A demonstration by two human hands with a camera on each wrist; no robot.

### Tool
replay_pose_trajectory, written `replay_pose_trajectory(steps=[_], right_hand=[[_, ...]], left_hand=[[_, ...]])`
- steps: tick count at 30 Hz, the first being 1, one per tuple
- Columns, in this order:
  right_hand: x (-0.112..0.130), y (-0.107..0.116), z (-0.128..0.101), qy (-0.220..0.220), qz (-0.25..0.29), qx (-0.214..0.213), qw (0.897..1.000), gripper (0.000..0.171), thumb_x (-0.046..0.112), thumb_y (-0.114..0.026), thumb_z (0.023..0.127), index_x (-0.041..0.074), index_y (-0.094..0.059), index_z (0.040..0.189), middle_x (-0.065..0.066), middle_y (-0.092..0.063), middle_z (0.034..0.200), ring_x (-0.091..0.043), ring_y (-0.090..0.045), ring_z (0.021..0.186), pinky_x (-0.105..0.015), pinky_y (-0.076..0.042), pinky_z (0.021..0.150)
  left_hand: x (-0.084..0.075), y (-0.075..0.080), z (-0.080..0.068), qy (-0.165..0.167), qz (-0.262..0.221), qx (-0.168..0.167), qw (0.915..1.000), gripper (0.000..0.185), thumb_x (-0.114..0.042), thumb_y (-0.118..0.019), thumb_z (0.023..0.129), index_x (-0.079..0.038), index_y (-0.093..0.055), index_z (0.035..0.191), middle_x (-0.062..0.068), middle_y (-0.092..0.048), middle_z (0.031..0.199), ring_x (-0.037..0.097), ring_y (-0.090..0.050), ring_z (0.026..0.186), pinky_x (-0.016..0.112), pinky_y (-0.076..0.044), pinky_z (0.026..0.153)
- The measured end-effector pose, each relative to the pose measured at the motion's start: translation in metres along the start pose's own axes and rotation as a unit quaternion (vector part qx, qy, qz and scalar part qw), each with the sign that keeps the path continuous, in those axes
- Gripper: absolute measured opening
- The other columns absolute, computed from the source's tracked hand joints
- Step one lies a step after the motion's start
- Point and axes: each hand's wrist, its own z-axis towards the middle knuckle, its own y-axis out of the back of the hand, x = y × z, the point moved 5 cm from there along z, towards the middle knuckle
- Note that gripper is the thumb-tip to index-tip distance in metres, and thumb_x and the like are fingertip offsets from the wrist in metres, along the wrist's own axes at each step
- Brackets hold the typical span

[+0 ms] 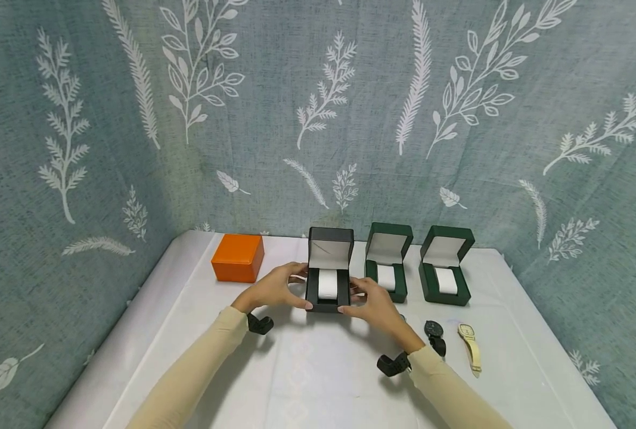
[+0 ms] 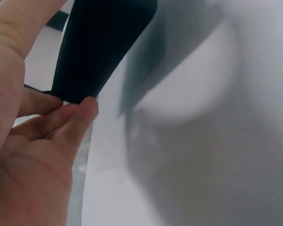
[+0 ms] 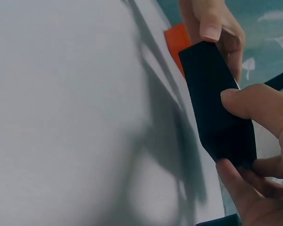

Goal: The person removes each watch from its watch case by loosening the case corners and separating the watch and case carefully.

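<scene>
Both hands grip an open black hinged watch box with a white cushion: left hand and right hand curl their fingers round its sides. It sits on the white desk, right of a closed orange box.

On the white-covered table, four boxes stand in a row along the rear edge, before the leaf-patterned grey curtain. From left: closed orange rectangular box; open black hinged watch box with a white cushion inside; two open green hinged boxes, each containing a cushion. The left hand lies against the black box's left side, the right hand against its right. Before the rightmost box lie a black round-faced watch and, just right of it, a cream-strapped watch.
</scene>
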Motion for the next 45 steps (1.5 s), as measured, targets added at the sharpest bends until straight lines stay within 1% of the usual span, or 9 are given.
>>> replay_pose_trajectory(steps=[5,8,15,21,29,35,38,41,45], right_hand=[[-0.008,0.001,0.016,-0.028,0.003,0.007,1.0,0.082,0.024,-0.091,0.08,-0.003,-0.053,0.147,-0.012,-0.06,0.124,-0.024,-0.068,0.107,-0.034,-0.057,0.091],[-0.011,0.001,0.025,-0.035,-0.008,0.015,0.999,0.083,0.025,-0.091,0.081,-0.004,-0.051,0.148,-0.013,-0.06,0.126,-0.025,-0.068,0.109,-0.036,-0.057,0.09],[-0.014,0.0,0.04,-0.058,-0.045,0.036,0.997,0.083,0.025,-0.089,0.083,-0.005,-0.049,0.149,-0.013,-0.062,0.125,-0.024,-0.066,0.108,-0.041,-0.056,0.09],[-0.011,-0.007,0.049,-0.063,-0.073,0.056,0.994,0.083,0.025,-0.09,0.082,-0.008,-0.05,0.147,-0.012,-0.065,0.116,-0.024,-0.065,0.103,-0.042,-0.055,0.089],[-0.011,-0.01,0.058,-0.078,-0.077,0.058,0.992,0.081,0.023,-0.091,0.08,-0.008,-0.052,0.145,-0.013,-0.069,0.119,-0.023,-0.066,0.104,-0.041,-0.055,0.089],[-0.014,-0.012,0.061,-0.087,-0.081,0.071,0.99,0.07,0.023,-0.091,0.08,-0.005,-0.062,0.137,-0.007,-0.071,0.106,-0.018,-0.064,0.092,-0.038,-0.054,0.082],[-0.014,-0.011,0.062,-0.095,-0.074,0.071,0.99,0.073,0.024,-0.091,0.079,-0.004,-0.06,0.139,-0.009,-0.072,0.112,-0.02,-0.067,0.098,-0.039,-0.055,0.087],[-0.013,-0.009,0.061,-0.102,-0.061,0.066,0.991,0.083,0.023,-0.092,0.079,-0.006,-0.053,0.145,-0.014,-0.07,0.123,-0.024,-0.068,0.108,-0.041,-0.055,0.093],[-0.012,-0.008,0.061,-0.1,-0.056,0.066,0.991,0.081,0.023,-0.092,0.079,-0.006,-0.054,0.145,-0.014,-0.071,0.12,-0.027,-0.068,0.11,-0.043,-0.055,0.094]], left_hand=[[0.008,0.005,0.016,0.03,0.003,0.012,0.9995,0.104,-0.024,-0.095,0.074,0.004,-0.037,0.155,0.015,-0.053,0.146,0.033,-0.054,0.133,0.046,-0.041,0.113],[0.013,0.008,0.022,0.047,0.006,0.01,0.9988,0.104,-0.024,-0.096,0.073,0.002,-0.039,0.155,0.013,-0.054,0.146,0.03,-0.053,0.134,0.045,-0.04,0.113],[0.021,0.011,0.032,0.063,-0.001,0.011,0.998,0.101,-0.023,-0.095,0.075,0.003,-0.039,0.155,0.015,-0.054,0.146,0.031,-0.053,0.133,0.045,-0.043,0.111],[0.03,0.013,0.033,0.082,-0.013,0.018,0.9964,0.101,-0.021,-0.094,0.076,0.004,-0.038,0.155,0.018,-0.052,0.149,0.033,-0.051,0.135,0.047,-0.041,0.112],[0.034,0.016,0.036,0.085,-0.008,0.017,0.9962,0.102,-0.02,-0.094,0.075,0.004,-0.037,0.156,0.017,-0.055,0.146,0.032,-0.051,0.135,0.046,-0.04,0.113],[0.036,0.016,0.037,0.093,-0.012,0.022,0.9953,0.104,-0.021,-0.094,0.076,0.002,-0.034,0.158,0.015,-0.057,0.145,0.03,-0.054,0.132,0.045,-0.042,0.111],[0.037,0.016,0.037,0.097,-0.012,0.022,0.995,0.105,-0.023,-0.094,0.077,0.002,-0.033,0.158,0.015,-0.057,0.144,0.03,-0.054,0.13,0.045,-0.043,0.11],[0.037,0.015,0.037,0.098,-0.01,0.024,0.9948,0.106,-0.025,-0.094,0.077,0.001,-0.032,0.159,0.015,-0.056,0.145,0.03,-0.054,0.131,0.046,-0.043,0.111],[0.037,0.015,0.037,0.099,-0.008,0.025,0.9947,0.106,-0.027,-0.093,0.078,-0.001,-0.031,0.16,0.014,-0.055,0.147,0.03,-0.052,0.133,0.045,-0.041,0.112]])
